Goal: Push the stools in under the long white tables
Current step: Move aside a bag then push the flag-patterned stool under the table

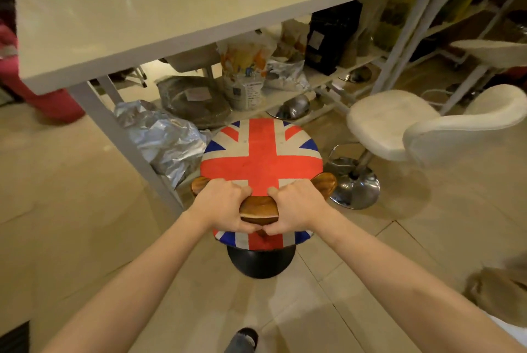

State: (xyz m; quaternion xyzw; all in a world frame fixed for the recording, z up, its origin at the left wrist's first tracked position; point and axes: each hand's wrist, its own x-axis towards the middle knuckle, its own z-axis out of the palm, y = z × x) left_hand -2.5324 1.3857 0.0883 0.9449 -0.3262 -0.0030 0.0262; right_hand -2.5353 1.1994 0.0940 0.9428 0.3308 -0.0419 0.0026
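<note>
A stool with a Union Jack seat and a low wooden backrest stands on a black round base, just in front of the long white table. My left hand and my right hand both grip the wooden backrest from either side. The seat's far edge sits near the table's front edge. To the right stands a white stool with a chrome base, out from the table. Another white seat overlaps it at the right.
Under the table a low white shelf holds silver foil bags, printed sacks and a black bag. A slanted white table leg stands left of the stool. A third white seat is at far right. Tiled floor lies all around.
</note>
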